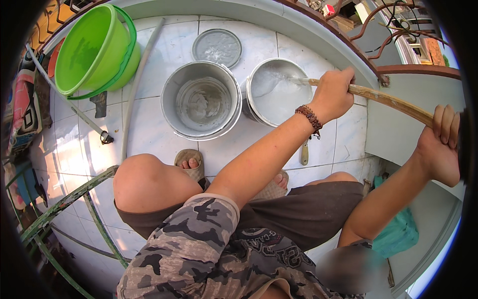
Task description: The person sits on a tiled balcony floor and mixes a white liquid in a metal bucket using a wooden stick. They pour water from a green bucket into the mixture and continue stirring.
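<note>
My left hand [336, 94], with a braided bracelet at its wrist, is closed around the middle of a long wooden stick [393, 103]. Farther up, near the right rim of the view, my right hand [440, 147] grips the stick's upper end. The stick slants down into a bucket of white paint-like liquid [269, 102], its lower end whitened and partly sunk. Touching that bucket on the left is a grey bucket [172, 117] with grey residue on its bottom and walls. Beyond them lies a round grey lid [216, 47].
A bright green tub [94, 55] stands far left, near a pale pole [142, 84]. A scraper-like tool's handle [304, 154] lies by the white bucket. A green metal frame [64, 204] is near left; a teal plastic bag [398, 231] is near right. A low wall with railing [343, 37] borders the tiles.
</note>
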Motion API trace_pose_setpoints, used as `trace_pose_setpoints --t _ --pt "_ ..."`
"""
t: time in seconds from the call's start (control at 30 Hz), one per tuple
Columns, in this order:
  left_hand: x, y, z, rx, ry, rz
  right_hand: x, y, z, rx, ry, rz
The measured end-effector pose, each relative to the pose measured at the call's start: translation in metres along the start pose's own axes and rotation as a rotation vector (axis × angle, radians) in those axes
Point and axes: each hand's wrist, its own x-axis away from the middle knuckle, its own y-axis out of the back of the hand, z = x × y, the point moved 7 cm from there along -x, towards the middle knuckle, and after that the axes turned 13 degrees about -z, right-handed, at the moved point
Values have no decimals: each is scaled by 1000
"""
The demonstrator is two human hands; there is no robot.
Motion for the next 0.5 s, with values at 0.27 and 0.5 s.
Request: trace_pose_setpoints --t 0.27,0.5 --pt "31 -15 -1 -41 170 240 -14 -7 -8 215 -60 47" --pt "33 -7 0 -222 196 351 -25 50 -27 260 -36 -403"
